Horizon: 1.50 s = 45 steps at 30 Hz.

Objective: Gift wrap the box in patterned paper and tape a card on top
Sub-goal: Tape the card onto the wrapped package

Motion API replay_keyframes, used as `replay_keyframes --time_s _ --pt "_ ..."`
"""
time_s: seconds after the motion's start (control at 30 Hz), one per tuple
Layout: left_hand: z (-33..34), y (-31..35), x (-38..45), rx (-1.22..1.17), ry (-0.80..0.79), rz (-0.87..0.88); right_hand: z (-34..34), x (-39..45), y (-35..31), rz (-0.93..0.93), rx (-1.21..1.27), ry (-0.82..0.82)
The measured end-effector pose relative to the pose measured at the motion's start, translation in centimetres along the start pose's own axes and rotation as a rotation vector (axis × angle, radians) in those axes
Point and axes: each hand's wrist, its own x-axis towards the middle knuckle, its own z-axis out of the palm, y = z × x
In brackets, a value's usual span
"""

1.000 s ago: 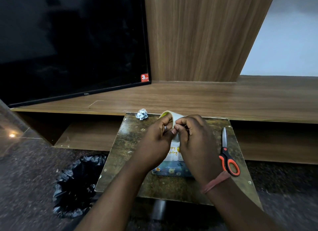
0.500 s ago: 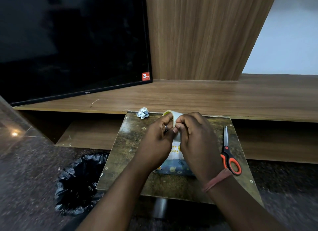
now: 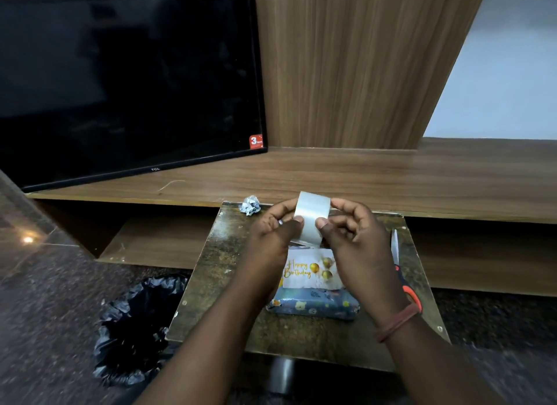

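A dark television (image 3: 126, 78) stands on a long wooden shelf (image 3: 361, 178), its screen unlit, a red sticker (image 3: 256, 141) in its lower right corner. Behind it rises a slanted wood-grain panel (image 3: 355, 63), with a pale wall (image 3: 497, 72) to the right. An open recess (image 3: 156, 241) runs beneath the shelf. The floor (image 3: 45, 299) is dark speckled stone, catching one small glint of light (image 3: 28, 239) at left. A black bin bag (image 3: 135, 329) sits on the floor beside a small worn worktop (image 3: 235, 284).
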Motion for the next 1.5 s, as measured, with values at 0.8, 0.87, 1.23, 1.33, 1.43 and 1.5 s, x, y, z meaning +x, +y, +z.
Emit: replay_keyframes --time_s 0.8,0.87,1.23,1.33,1.43,1.5 --pt "-0.9 0.7 0.1 0.15 -0.075 0.065 -0.9 0.0 -0.6 -0.088 -0.048 -0.046" --pt "-0.7 0.6 0.0 0.145 -0.071 0.066 -0.8 -0.1 -0.7 -0.085 -0.035 -0.049" --pt "0.2 0.8 -0.6 0.163 0.044 0.107 -0.3 -0.5 -0.3 -0.119 -0.108 -0.057" --pt "0.5 0.9 -0.7 0.222 0.075 0.139 -0.2 -0.5 -0.1 -0.108 -0.118 -0.059" --pt "0.5 0.8 -0.8 0.263 0.084 0.136 -0.2 -0.5 0.0 -0.069 -0.082 -0.061" --pt "0.5 0.9 -0.8 0.279 0.077 0.135 -0.2 -0.4 0.1 -0.049 -0.067 -0.063"
